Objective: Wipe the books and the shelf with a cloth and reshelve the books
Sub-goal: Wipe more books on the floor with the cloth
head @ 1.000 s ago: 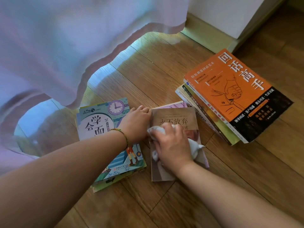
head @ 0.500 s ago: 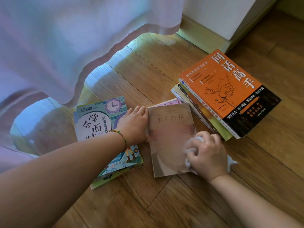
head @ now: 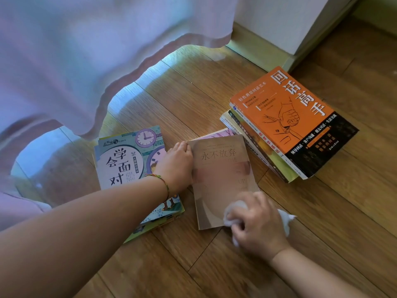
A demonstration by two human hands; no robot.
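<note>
A beige book [head: 221,175] lies flat on the wooden floor, with a pink book [head: 217,132] partly showing under its top edge. My left hand [head: 177,165] holds the beige book's left edge, fingers curled over it. My right hand [head: 256,224] grips a white cloth [head: 234,208] and presses it on the book's lower right corner. A green picture book [head: 126,160] with a clock on its cover lies to the left, under my left forearm. To the right stands a stack of books topped by an orange one [head: 287,119].
A pale sheer curtain [head: 75,50] hangs over the floor at the upper left. A white wall corner with a baseboard [head: 264,54] stands at the upper right. Bare wooden floor [head: 214,272] stretches along the bottom and right.
My right hand has swept the cloth from the middle of the beige book to its right side, then down to its lower right corner. My left hand stays at the book's left edge.
</note>
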